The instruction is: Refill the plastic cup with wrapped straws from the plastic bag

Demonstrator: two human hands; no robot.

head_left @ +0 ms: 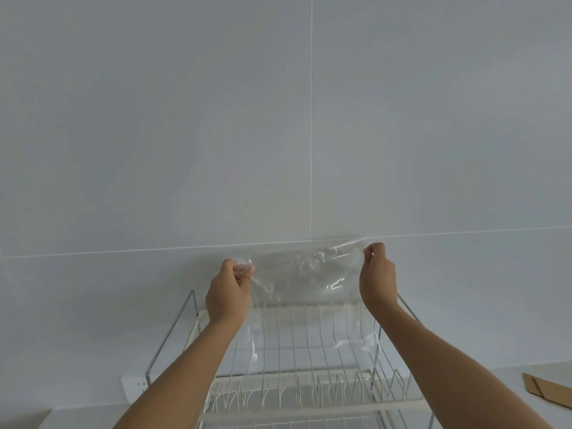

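nearest to us, both bare forearms are reaching up and forward from the bottom edge. under them a white-and-chrome wire dish rack (309, 388) is sitting on the counter (464, 397), upper tier of thin wire dividers, lower tier partly showing at the bottom edge. a white wall socket (134, 390) is sitting low on the wall just left of the rack. at far right a brown paper piece (548, 393) is lying flat on the counter, well apart from the rack.

further out, we're holding a clear plastic bag (306, 274) stretched sideways above the rack, not touching it. our left hand (229, 292) is pinching the bag's left end, fingers closed tight on bunched film. our right hand (378, 274) is pinching the right top corner between thumb and fingertips, also closed on the film. the right end is sitting slightly higher than the left, so the bag is tilting. film is hanging down in front of the rack wires, which are showing through it. we can't tell whether wrapped straws are inside, too transparent and blurred.

behind everything, a pale grey tiled wall (185, 119) is filling most of the view, with thin grout lines crossing near the bag.
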